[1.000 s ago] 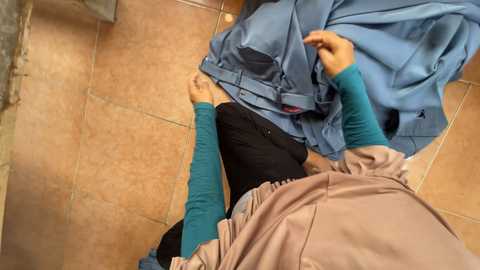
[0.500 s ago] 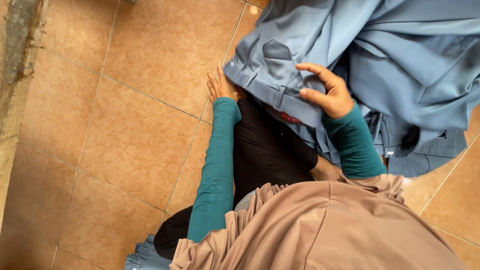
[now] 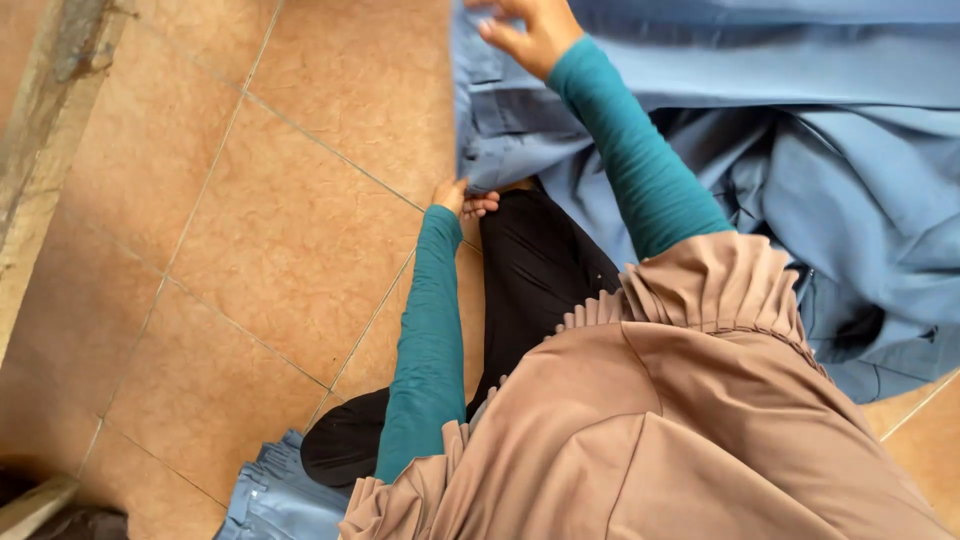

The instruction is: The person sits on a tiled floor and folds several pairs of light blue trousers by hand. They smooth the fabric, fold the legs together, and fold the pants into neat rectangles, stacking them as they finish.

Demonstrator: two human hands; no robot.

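The left hand [image 3: 462, 196] pinches the lower corner of a large blue cotton garment [image 3: 800, 150], fingers closed on its edge just above the orange tiled floor [image 3: 260, 220]. Up from that grip, the right hand [image 3: 530, 30] presses on the same cloth near the top, fingers curled; whether it clasps a fold cannot be told. The garment spreads rightward over the tiles, beside a black trouser leg [image 3: 540, 270].
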